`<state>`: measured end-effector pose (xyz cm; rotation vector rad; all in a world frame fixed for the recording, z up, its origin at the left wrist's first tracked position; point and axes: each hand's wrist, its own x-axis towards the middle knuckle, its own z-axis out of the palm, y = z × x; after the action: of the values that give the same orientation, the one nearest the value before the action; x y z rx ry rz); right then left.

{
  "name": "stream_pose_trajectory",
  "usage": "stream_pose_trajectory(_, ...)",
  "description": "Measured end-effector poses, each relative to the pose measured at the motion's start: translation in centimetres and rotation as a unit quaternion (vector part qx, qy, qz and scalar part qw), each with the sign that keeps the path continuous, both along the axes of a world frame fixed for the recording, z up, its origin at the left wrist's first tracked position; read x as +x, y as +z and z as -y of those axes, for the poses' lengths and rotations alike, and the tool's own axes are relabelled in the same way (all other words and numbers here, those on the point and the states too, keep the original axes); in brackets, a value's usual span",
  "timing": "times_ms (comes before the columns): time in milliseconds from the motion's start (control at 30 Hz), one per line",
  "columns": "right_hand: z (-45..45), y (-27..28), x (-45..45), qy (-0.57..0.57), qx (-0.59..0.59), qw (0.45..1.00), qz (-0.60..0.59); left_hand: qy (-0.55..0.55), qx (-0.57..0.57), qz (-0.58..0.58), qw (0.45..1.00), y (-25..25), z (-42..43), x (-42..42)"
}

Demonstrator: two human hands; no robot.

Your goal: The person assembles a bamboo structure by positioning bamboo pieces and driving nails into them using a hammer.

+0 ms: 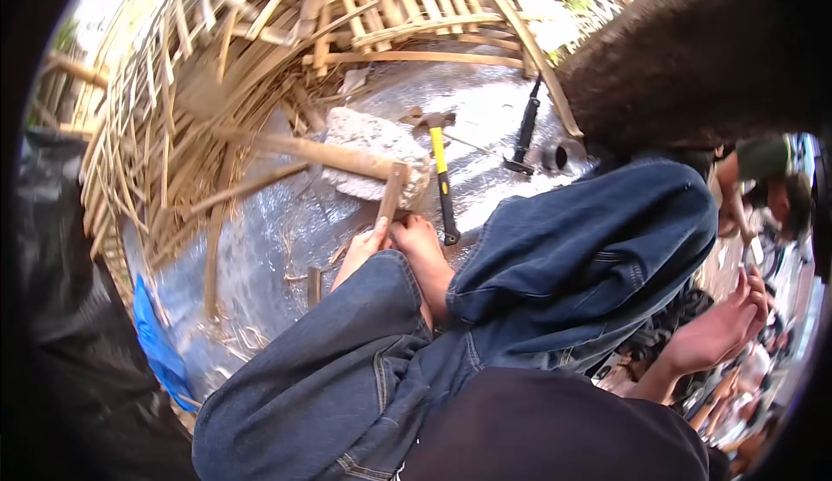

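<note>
I'm seeing the left hand (pixel 360 252) gripping a wooden piece (pixel 394 193), its long axis pointing just past twelve, over the stone's (pixel 368 126) five-o'clock edge. It's looking short, brown, flat-sided. The right hand (pixel 721 327) is opening outward at four.

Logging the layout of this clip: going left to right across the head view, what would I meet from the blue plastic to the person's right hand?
Blue plastic, pale stone, hammer, black tool, round metal piece, right hand.
</note>
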<state>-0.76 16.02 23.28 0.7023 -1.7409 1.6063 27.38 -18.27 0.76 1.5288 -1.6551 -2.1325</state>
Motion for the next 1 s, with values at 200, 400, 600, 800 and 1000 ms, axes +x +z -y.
stream_pose_trajectory(200, 22.9, -7.6, 2.0, 0.311, 0.497, 0.767, 0.26, 0.01, 0.017, -0.039, 0.999, -1.6, -0.1, -1.0)
stream_pose_trajectory(400, 25.8, -23.8, 3.9, 0.307, 0.608, 0.673, 0.289, 0.026, -0.002, -0.04, 0.999, -1.4, -0.7, -0.9)
stream_pose_trajectory(600, 25.9, -26.2, 4.9, 0.279, 0.539, 0.706, 0.366, 0.019, 0.024, -0.052, 0.998, -1.6, -0.4, -0.6)
stream_pose_trajectory(800, 25.4, -20.3, 4.6, 0.259, 0.391, 0.747, 0.472, 0.022, 0.019, -0.036, 0.999, -1.1, -0.2, -0.7)
stream_pose_trajectory(1000, 21.3, -11.1, 5.0, 0.407, 0.32, 0.652, 0.554, 0.032, 0.036, -0.025, 0.999, -1.1, -0.5, -0.8)
